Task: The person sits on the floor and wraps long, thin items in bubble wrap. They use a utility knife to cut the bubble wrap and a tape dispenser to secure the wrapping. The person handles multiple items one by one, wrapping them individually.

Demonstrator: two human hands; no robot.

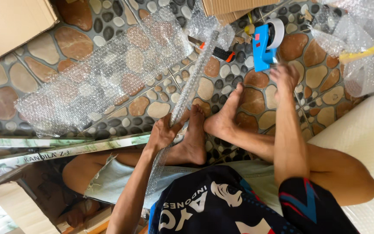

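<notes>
Pebble-pattern tile floor (87,39) everywhere, with the person sitting on it barefoot, both feet out in front. Left hand (163,132) is closed around a long thin item rolled in bubble wrap (193,80), which runs diagonally from the lap up toward the cardboard at the top. Right hand (284,77) is stretched out with fingers loosely spread, touching the bottom of a blue tape dispenser (265,43) standing on the tiles; can't tell if it's actually gripping it. 1 loose sheet of bubble wrap (100,73) lies flat just left of the rolled item. More bubble wrap (360,43) is bunched at the top right.
</notes>
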